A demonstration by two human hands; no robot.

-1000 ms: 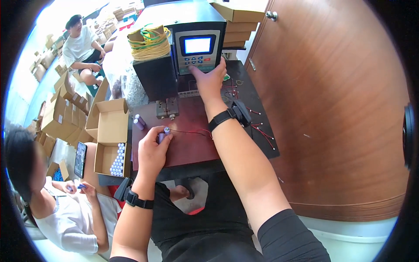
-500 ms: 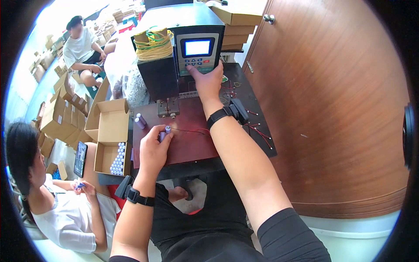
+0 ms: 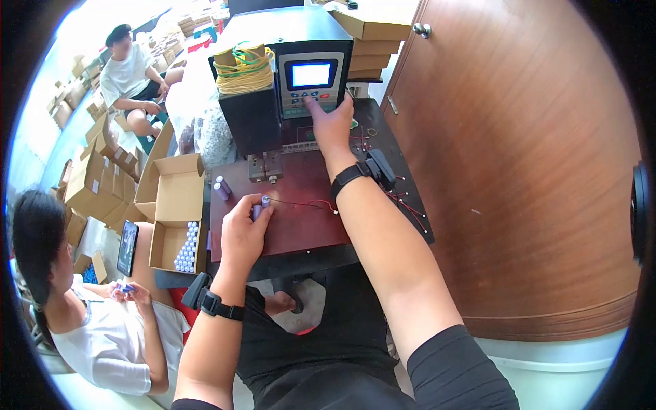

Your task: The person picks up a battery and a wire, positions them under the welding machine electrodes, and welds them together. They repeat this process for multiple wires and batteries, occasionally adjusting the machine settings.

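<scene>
My left hand (image 3: 242,232) grips a small purple cylindrical cell (image 3: 263,203) with red wires (image 3: 304,203) trailing to the right across the dark red work surface (image 3: 301,232). My right hand (image 3: 331,123) reaches up to the grey control panel (image 3: 311,85) of the black machine (image 3: 256,116), fingertips on the buttons below its lit screen. Two loose purple cells (image 3: 221,187) lie to the left of my left hand. Each wrist wears a black band.
An open cardboard box (image 3: 179,236) with several upright cells stands at left. A spool of yellow and green wire (image 3: 239,68) tops the machine. A seated person (image 3: 102,328) at lower left handles cells; another person (image 3: 130,75) sits far back. A brown wooden panel (image 3: 519,171) fills the right.
My right hand has slid up from the bench in front of the machine onto the control panel's buttons. My left hand keeps its hold on the cell in about the same place.
</scene>
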